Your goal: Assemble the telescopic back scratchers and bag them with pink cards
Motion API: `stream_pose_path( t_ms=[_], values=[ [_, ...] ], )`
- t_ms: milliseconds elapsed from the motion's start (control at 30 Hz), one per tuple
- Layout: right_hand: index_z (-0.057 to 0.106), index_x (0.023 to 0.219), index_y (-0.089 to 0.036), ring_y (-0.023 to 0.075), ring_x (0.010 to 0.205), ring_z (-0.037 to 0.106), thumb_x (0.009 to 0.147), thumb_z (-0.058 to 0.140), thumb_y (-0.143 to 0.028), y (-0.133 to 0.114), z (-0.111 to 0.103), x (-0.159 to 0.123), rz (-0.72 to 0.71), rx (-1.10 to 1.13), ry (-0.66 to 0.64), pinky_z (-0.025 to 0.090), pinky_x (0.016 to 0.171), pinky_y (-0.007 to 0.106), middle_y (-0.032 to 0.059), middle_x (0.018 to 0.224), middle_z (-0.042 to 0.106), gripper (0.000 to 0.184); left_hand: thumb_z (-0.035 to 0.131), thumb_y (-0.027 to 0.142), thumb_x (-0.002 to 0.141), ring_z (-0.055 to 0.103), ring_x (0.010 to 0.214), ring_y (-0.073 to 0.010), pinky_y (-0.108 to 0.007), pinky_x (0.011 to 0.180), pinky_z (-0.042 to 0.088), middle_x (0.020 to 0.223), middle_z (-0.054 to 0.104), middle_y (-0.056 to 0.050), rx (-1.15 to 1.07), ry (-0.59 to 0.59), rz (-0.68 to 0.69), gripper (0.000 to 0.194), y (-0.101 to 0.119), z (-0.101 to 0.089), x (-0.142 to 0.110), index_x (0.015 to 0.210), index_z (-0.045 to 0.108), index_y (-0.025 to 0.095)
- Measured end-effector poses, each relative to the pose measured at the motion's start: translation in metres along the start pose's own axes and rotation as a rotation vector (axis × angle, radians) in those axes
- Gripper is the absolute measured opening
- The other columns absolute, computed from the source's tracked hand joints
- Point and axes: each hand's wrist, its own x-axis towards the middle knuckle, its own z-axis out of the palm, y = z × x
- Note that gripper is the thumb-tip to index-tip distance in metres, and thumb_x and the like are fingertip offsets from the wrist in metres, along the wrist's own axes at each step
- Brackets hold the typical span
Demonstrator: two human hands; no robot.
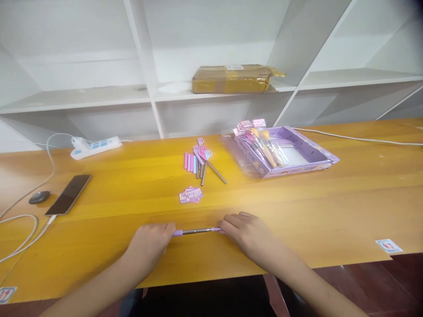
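Observation:
A telescopic back scratcher (196, 230) with a metal rod stretches level between my two hands, above the near part of the table. My left hand (153, 240) is closed round its purple handle end. At the other end, my right hand (243, 229) grips the purple head, which its fingers mostly hide. Beyond them lie several metal rods with hand-shaped scratcher heads (208, 154) in purple, pink and blue. Beside these, loose handle sleeves (189, 162) lie in a row. Nearer to me is a small pile of printed cards (191, 195).
A purple display box (307, 152) holds bagged back scratchers (264, 145) at the back right. On the left are a phone (68, 195) with a cable, a dark mouse (39, 197) and a power strip (96, 147). A taped cardboard box (231, 79) sits on the shelf (112, 103).

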Motion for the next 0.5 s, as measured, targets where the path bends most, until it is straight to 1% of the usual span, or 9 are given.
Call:
stream_pose_path(
  t_ms=[100,233,300,400,467,500],
  values=[
    [0.067,0.101,-0.020,0.0184,0.074,0.059,0.117,0.044,-0.018,0.013,-0.005,-0.009,0.043,-0.023,0.014,0.036,0.073,0.033,0.0022,0.087,0.067,0.029,0.048,0.011,0.105,0.079,0.079,-0.0259,-0.030,0.066,0.051,0.085,0.080,-0.010,-0.007,0.032,-0.051,0.025,-0.014,0.002,-0.004,0.096,0.069,0.019],
    [0.071,0.108,-0.020,0.0187,0.074,0.060,0.116,0.046,-0.021,0.040,-0.012,-0.030,0.086,-0.096,0.097,0.040,0.073,0.033,0.0043,0.092,0.072,0.026,0.048,0.009,0.100,0.077,0.078,-0.0258,-0.031,0.064,0.048,0.085,0.079,-0.010,0.028,0.205,-0.115,0.026,-0.047,0.005,-0.012,0.090,0.071,0.019],
    [0.071,0.112,-0.020,0.0191,0.073,0.062,0.115,0.045,-0.020,0.059,-0.015,-0.048,0.115,-0.133,0.139,0.043,0.073,0.033,0.0055,0.097,0.075,0.026,0.047,0.009,0.097,0.076,0.076,-0.0270,-0.032,0.062,0.048,0.084,0.079,-0.010,0.056,0.279,-0.144,0.028,-0.070,0.009,-0.020,0.089,0.071,0.020],
    [0.072,0.115,-0.024,0.0189,0.076,0.068,0.111,0.044,-0.016,0.092,-0.021,-0.088,0.172,-0.132,0.170,0.049,0.074,0.032,0.0054,0.105,0.079,0.029,0.045,0.017,0.099,0.076,0.081,-0.0275,-0.034,0.068,0.052,0.087,0.081,-0.010,0.035,0.374,-0.133,0.030,-0.117,0.021,-0.037,0.094,0.074,0.021],
    [0.073,0.115,-0.026,0.0202,0.084,0.075,0.109,0.046,-0.018,0.113,-0.027,-0.117,0.252,-0.104,0.178,0.053,0.075,0.031,0.0060,0.108,0.081,0.029,0.042,0.020,0.099,0.077,0.085,-0.0262,-0.034,0.073,0.054,0.091,0.082,-0.008,0.041,0.416,-0.109,0.033,-0.149,0.030,-0.049,0.098,0.075,0.023],
    [0.073,0.114,-0.026,0.0212,0.087,0.077,0.108,0.046,-0.019,0.122,-0.030,-0.131,0.319,-0.100,0.190,0.054,0.076,0.031,0.0069,0.108,0.081,0.029,0.041,0.021,0.099,0.077,0.087,-0.0253,-0.033,0.076,0.054,0.096,0.083,-0.007,0.039,0.418,-0.101,0.035,-0.164,0.035,-0.055,0.102,0.075,0.024]
  ],
)
